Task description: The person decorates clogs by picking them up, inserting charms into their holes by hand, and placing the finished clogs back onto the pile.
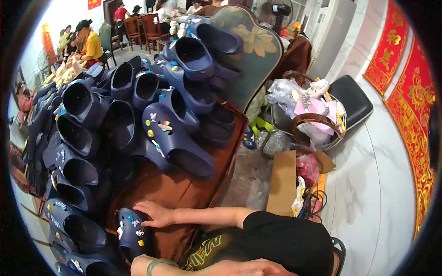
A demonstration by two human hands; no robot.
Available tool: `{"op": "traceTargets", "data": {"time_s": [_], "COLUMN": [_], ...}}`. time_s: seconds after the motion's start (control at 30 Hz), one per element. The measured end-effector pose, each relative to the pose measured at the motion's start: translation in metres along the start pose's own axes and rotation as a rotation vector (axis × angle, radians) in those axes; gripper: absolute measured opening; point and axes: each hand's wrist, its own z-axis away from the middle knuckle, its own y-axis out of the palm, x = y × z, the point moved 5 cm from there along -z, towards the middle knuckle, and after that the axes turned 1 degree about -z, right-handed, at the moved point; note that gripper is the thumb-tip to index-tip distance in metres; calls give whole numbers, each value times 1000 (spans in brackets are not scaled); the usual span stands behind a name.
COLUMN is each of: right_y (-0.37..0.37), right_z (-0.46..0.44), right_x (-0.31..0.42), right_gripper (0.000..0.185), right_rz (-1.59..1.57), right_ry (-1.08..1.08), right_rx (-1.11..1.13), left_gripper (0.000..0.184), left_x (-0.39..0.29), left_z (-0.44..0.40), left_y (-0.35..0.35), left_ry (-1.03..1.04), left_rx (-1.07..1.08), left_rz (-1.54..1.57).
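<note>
A dark navy clog [132, 246] with white, blue and yellow charms lies toe up at the lower left of the brown covered table [161, 188]. My right hand [155, 214] is at its right side, fingers bent over the edge near the charms. My left hand [139, 266], below a jade-coloured bangle, is at the heel end; its fingers are hidden at the frame's lower edge. Close to my hands on the left lies another charm-covered clog [76, 225]. A larger clog [177, 140], also with charms, lies above my right arm.
Many navy clogs are piled high [122, 80] along the left. A flower-painted panel [248, 46] stands behind them. To the right are an open cardboard box [282, 181], a handled basket [317, 124] with bags, and a black stool [352, 103]. Several people sit in the background.
</note>
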Motion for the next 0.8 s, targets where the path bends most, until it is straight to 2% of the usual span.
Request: {"op": "traceTargets", "data": {"time_s": [0.4,0.8], "right_y": [-1,-1], "right_z": [0,1], "right_x": [-1,-1], "right_gripper": [64,64], "right_rz": [5,10], "right_ry": [51,28], "right_rx": [68,28], "left_gripper": [61,60], "left_x": [-2,7], "left_z": [16,20], "left_y": [1,5], "left_ry": [97,115], "left_rx": [-24,-31], "left_rz": [9,18]}}
